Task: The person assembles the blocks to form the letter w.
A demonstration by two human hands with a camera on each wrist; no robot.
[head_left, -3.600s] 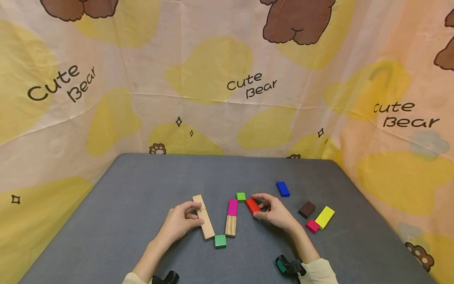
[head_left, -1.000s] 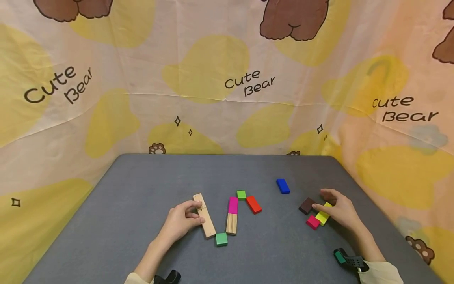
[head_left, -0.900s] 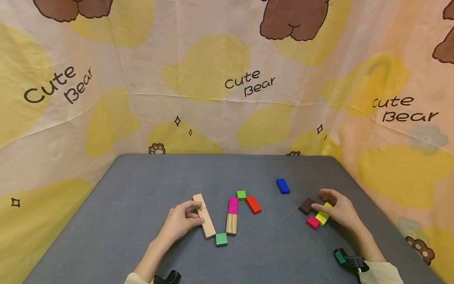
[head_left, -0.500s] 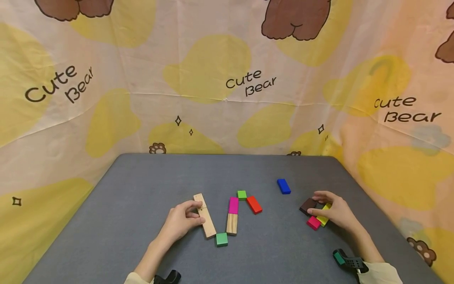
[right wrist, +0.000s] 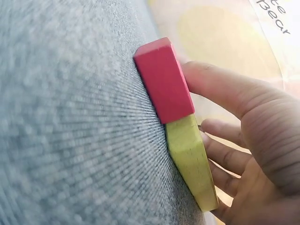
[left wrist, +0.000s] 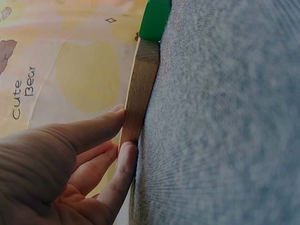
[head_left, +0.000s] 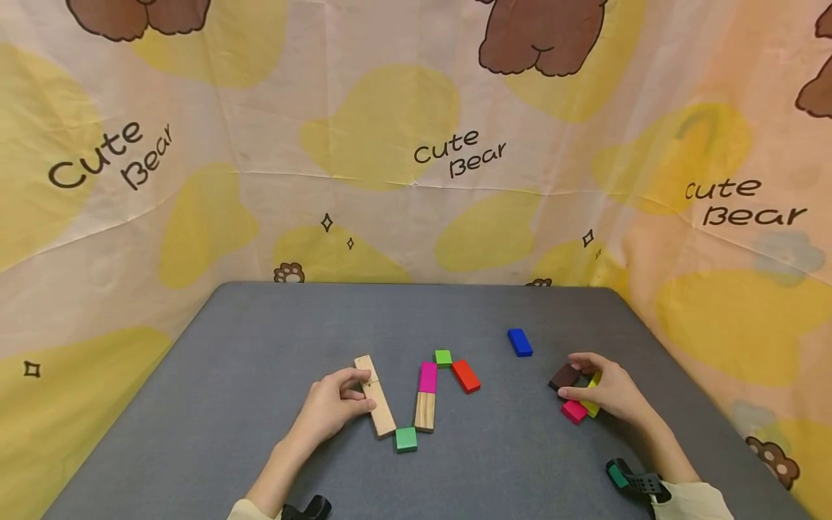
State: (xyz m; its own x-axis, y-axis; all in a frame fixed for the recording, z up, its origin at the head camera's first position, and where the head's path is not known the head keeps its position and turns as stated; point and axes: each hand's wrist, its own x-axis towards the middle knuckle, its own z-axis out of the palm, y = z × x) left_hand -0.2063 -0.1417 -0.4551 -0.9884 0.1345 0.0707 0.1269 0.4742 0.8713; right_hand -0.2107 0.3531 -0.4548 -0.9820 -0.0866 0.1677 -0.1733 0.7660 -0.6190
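In the head view my left hand (head_left: 334, 404) rests on two plain wooden blocks (head_left: 377, 406) laid end to end, thumb and fingertips on their top and near side. The left wrist view shows a finger against the side of a wooden block (left wrist: 140, 89) and a green block (left wrist: 155, 21) at its far end. My right hand (head_left: 611, 390) hovers low at the dark brown block (head_left: 564, 377), thumb and index finger spread along its two sides. The palm partly hides a yellow block (right wrist: 190, 157), which touches a crimson block (right wrist: 164, 79).
Right of the wooden blocks, a green block (head_left: 406, 439), a striped wooden block (head_left: 425, 412), a magenta block (head_left: 428, 377), a light green block (head_left: 443, 358) and a red block (head_left: 466, 375) form a zigzag line. A blue block (head_left: 520, 342) lies alone farther back on the grey table (head_left: 292, 325).
From the red block my right hand has moved right to the brown and yellow blocks, then slid slightly left over the brown one. The left hand has stayed on the wooden blocks.
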